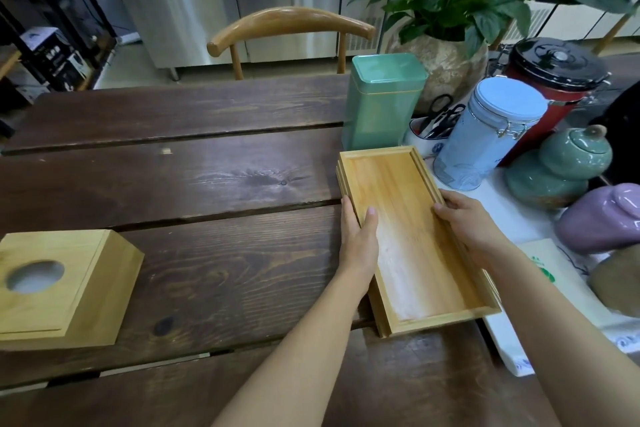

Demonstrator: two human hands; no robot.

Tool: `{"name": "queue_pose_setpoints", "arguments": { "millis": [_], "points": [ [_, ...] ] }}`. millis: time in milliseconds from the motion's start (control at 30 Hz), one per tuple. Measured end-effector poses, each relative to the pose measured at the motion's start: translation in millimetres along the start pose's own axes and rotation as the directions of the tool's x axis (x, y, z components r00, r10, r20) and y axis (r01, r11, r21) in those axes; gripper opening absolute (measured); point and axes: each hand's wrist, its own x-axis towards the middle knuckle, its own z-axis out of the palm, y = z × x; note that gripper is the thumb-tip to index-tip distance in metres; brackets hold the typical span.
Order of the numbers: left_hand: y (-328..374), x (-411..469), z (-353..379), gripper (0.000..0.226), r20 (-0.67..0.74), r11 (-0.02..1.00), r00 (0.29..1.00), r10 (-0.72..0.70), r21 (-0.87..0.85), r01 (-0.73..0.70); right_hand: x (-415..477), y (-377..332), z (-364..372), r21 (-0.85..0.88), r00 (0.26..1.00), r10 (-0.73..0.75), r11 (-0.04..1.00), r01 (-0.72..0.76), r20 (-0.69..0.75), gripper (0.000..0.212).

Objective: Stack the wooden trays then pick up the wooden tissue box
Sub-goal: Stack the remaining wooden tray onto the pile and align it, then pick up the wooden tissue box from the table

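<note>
At your far left on the dark plank bench (207, 163) sits the pale wooden tissue box (65, 288), square with a round hole on top, its left edge cut off by the frame and well apart from both hands. Your left hand (358, 239) and right hand (467, 222) each hold a narrow grip on the long sides of the stacked wooden trays (412, 236), smooth shallow rectangles with raised rims. Only their stepped left edges show the lower trays; how many, you cannot tell.
</note>
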Motion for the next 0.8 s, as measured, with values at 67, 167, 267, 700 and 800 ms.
{"name": "queue_pose_setpoints", "arguments": {
  "millis": [67,167,267,700,800],
  "points": [
    [4,-6,-6,0.061,0.0,1.0,1.0,-0.015,0.016,0.015,-3,-4,-1,0.003,1.0,0.012,1.0,-0.012,0.022,0.022],
    [15,-15,-23,0.057,0.012,0.997,1.0,-0.009,0.079,0.008,-7,-10,0,-0.175,0.998,-0.024,0.984,0.014,-0.055,0.026],
    [33,-25,-54,0.051,0.066,0.968,0.998,-0.01,0.249,-0.006,-18,-26,5,-0.369,0.98,-0.138,0.926,0.077,-0.141,0.038],
    [91,-114,-328,0.031,-0.488,0.598,0.723,0.489,0.791,0.129,-123,-115,191,-0.188,0.869,-0.336,0.887,0.421,0.363,0.03],
    [80,-131,-384,0.05,-0.702,0.646,0.632,0.328,0.655,0.392,-149,-117,253,-0.012,0.866,-0.193,0.975,0.223,0.461,0.047]
  ]
}}
